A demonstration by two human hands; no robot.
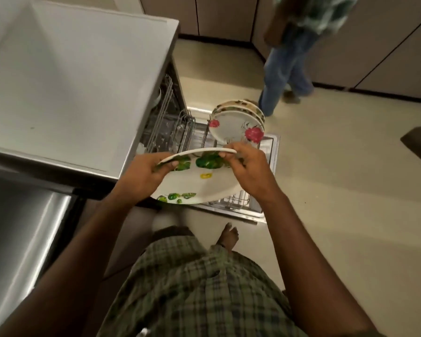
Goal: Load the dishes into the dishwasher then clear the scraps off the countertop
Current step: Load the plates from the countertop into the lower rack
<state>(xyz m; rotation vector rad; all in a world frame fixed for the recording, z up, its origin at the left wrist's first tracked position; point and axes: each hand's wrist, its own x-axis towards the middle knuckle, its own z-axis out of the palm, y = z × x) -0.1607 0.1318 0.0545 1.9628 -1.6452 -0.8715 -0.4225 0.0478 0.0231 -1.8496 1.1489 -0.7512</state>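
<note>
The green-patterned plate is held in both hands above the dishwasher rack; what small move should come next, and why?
Probably tilt the green-patterned plate upright and lower it into the lower rack in front of the standing flowered plates. Both the left hand and right hand hold its rim, above the rack.

There is one view only, from the person's head, tilted steeply down and forward. It sits close above both hands, with the pale grey countertop (pixel 78 76) at left and the cream floor (pixel 338 178) spreading right and ahead.
</note>
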